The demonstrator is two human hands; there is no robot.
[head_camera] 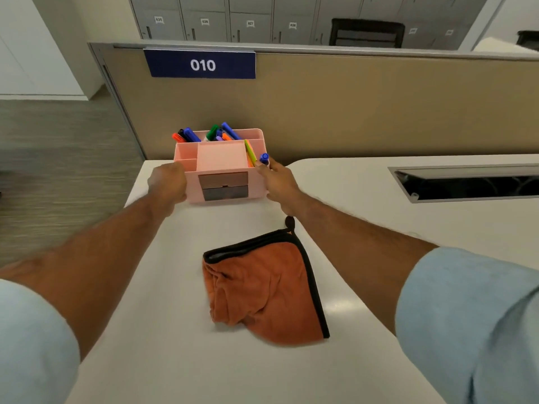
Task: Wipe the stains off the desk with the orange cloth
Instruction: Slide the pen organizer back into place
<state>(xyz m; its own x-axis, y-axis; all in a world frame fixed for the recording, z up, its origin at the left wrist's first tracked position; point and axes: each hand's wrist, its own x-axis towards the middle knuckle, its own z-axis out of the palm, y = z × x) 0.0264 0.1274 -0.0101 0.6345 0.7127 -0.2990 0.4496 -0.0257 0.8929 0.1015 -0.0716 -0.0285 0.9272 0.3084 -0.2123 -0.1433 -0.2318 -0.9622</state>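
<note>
An orange cloth point(262, 290) with a black border lies crumpled in the middle of the white desk point(163, 330), with neither hand on it. Beyond it stands a pink desk organizer point(221, 164) with markers in it. My left hand point(167, 182) grips the organizer's left side. My right hand point(278, 180) is against its right side and has a blue marker point(264, 158) between its fingers. A small dark stain point(289, 222) shows on the desk just past the cloth's far corner, by my right wrist.
A tan partition point(350, 112) with a blue "010" sign point(201, 65) rises behind the desk. A cable slot point(466, 183) is cut into the desk at the right. The desk's left edge drops to carpeted floor point(58, 170). Grey lockers stand in the background.
</note>
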